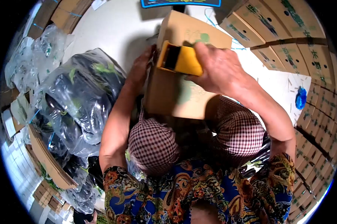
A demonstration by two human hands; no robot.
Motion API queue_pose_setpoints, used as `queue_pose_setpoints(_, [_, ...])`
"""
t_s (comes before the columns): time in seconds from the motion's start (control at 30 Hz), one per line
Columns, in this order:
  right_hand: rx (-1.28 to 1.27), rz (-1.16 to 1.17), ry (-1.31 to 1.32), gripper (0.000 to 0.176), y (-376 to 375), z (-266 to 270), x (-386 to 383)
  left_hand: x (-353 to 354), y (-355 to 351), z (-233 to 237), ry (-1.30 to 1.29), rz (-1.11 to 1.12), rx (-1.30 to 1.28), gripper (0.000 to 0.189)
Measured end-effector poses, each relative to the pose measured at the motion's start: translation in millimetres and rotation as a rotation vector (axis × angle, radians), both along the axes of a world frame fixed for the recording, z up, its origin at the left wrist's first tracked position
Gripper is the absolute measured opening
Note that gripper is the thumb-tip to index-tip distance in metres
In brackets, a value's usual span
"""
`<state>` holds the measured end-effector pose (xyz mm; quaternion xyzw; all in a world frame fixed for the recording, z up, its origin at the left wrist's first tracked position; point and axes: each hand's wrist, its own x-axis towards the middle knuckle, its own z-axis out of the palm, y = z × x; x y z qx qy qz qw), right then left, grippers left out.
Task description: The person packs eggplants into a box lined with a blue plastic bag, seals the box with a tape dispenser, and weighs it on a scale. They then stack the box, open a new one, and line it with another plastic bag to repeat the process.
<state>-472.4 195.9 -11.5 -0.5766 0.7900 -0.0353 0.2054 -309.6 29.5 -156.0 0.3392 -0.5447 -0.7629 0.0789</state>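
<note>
A brown cardboard box (164,89) with green print stands in front of my knees. My right hand (220,69) is wrapped round a yellow tool (189,61), which looks like a tape dispenser or stapler and lies over the upper middle of the box. At the box's left side is my left hand (140,65), its fingers partly hidden behind the edge and in shadow.
Clear plastic bags of eggplants (82,97) lie on the left, beside a cardboard edge (45,156). Stacked printed boxes (306,56) line the right side. A bundle of blue strapping (301,98) lies on the pale floor (280,80).
</note>
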Motion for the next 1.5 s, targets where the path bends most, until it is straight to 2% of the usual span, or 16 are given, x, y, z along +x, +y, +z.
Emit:
queue_pose_setpoints(0.03, [0.041, -0.033, -0.004, 0.040, -17, -1, 8, 1, -3, 1, 0.074, -0.023, 0.152, 0.048])
queue_pose_setpoints(0.13, [-0.077, 0.037, 0.022, 0.040, -44, -14, 19, 9, -7, 12, -0.015, -0.019, 0.079, 0.046])
queue_pose_setpoints(0.27, [0.005, 0.049, 0.045, 0.035, -55, -12, 22, 5, -10, 16, -0.203, -0.064, -0.077, 0.042])
queue_pose_setpoints(0.4, [-0.037, 0.086, 0.048, 0.036, -47, -14, 19, 18, -34, -37, -0.065, -0.303, -0.848, 0.046])
queue_pose_setpoints(0.47, [-0.004, 0.101, 0.048, 0.037, -36, -12, 14, 19, -39, -62, 0.024, -0.285, -1.208, 0.047])
queue_pose_setpoints(0.5, [-0.162, 0.162, 0.066, 0.036, -23, -15, 10, 15, -33, -53, -0.076, -0.258, -1.292, 0.040])
queue_pose_setpoints(0.6, [-0.048, 0.089, -0.038, 0.036, 10, -4, -6, 7, -28, -35, -0.295, -0.169, -0.856, 0.053])
queue_pose_setpoints(0.67, [-0.100, 0.007, -0.124, 0.037, 40, -12, -19, 8, -28, -34, -0.292, -0.167, -0.862, 0.060])
queue_pose_setpoints(0.73, [-0.092, 0.008, -0.066, 0.036, 69, -11, -30, 8, -27, -29, -0.287, -0.167, -0.872, 0.067])
queue_pose_setpoints(0.83, [-0.075, -0.060, -0.049, 0.037, 115, -31, -48, 3, -24, -8, -0.394, -0.143, -0.752, 0.066])
queue_pose_setpoints(1.0, [-0.111, -0.113, -0.070, 0.047, 166, -77, -72, 6, -25, -9, -0.346, -0.153, -0.761, 0.065])
queue_pose_setpoints(1.17, [-0.165, -0.112, -0.179, 0.049, 165, -114, -79, 4, -21, 2, -0.383, -0.077, -0.570, 0.068])
queue_pose_setpoints(1.23, [-0.106, -0.199, -0.297, 0.047, 150, -133, -72, 3, -18, 7, -0.419, -0.064, -0.383, 0.068])
queue_pose_setpoints(1.33, [-0.181, -0.234, -0.392, 0.042, 141, -166, -61, 8, -13, -3, -0.201, 0.080, 0.141, 0.068])
queue_pose_setpoints(1.43, [-0.260, -0.275, -0.394, 0.039, 142, -177, -55, 5, -8, 4, -0.236, 0.092, 0.154, 0.065])
queue_pose_setpoints(1.5, [-0.190, -0.321, -0.377, 0.040, 147, -171, -56, 0, -2, 11, -0.134, 0.076, 0.184, 0.061])
